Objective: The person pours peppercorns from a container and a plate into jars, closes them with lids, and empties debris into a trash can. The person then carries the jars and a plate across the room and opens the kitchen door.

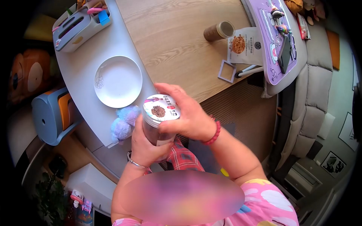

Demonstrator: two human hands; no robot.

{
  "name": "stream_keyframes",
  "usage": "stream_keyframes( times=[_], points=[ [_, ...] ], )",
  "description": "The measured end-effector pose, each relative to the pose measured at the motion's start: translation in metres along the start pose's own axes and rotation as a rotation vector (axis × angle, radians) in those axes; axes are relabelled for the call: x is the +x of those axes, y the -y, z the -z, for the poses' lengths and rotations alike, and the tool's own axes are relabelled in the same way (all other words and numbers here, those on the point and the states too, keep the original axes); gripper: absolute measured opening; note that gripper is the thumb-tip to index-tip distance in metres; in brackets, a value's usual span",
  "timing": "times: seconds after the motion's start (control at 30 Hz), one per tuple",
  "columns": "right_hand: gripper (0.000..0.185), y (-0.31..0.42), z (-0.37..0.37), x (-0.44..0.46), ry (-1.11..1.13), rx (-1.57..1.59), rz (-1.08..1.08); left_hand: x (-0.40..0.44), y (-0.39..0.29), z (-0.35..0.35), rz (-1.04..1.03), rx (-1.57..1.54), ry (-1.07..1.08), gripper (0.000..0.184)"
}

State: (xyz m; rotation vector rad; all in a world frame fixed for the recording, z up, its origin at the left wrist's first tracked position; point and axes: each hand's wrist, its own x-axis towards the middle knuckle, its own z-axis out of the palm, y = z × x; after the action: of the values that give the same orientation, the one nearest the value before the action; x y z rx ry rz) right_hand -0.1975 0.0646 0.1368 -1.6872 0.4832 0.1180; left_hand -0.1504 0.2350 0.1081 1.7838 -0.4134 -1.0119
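A clear jar (152, 132) is held upright in front of my body, just off the table's near edge. Its round lid (162, 108) carries a white label with a picture of brown food and printed characters. My left hand (147, 145), with a silver bracelet at the wrist, wraps around the jar's body from the left. Gripping the lid's rim from the right is my right hand (188, 118), thumb in front and fingers behind. A white plate (118, 83) lies on the table beyond the jar. Fluffy blue-purple pompoms (124, 123) rest beside my left hand. The jar's lower part is largely hidden.
Another jar (219, 31) with brown contents stands on the wooden table (177, 41). Beside it are a printed packet (247, 47) and a small frame (227, 71). A purple folding table (269, 56) is at right, a grey caddy (81, 30) at far left. A blue stool (47, 116) stands left.
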Motion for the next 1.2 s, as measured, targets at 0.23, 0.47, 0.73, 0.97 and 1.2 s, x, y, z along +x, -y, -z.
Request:
stream_keyframes(
  times=[0.23,0.47,0.73,0.97,1.2],
  points=[
    [0.065,-0.070,0.155,0.084,-0.753,-0.866,0.015,-0.026,0.020,0.017,-0.108,0.047,0.061,0.094],
    [0.077,-0.116,0.216,0.134,-0.638,-0.980,-0.264,-0.061,0.046,0.022,-0.033,0.058,0.098,0.096],
    [0.075,-0.081,0.162,0.111,-0.694,-0.950,-0.170,-0.068,0.055,0.037,-0.024,0.079,0.050,0.095],
    [0.062,-0.040,-0.001,0.118,-0.282,-0.580,0.518,-0.077,0.060,0.051,-0.036,0.048,0.019,0.095],
    [0.061,-0.047,-0.084,0.148,-0.060,-0.869,0.337,-0.092,0.071,0.064,-0.031,0.045,-0.022,0.096]
  ],
)
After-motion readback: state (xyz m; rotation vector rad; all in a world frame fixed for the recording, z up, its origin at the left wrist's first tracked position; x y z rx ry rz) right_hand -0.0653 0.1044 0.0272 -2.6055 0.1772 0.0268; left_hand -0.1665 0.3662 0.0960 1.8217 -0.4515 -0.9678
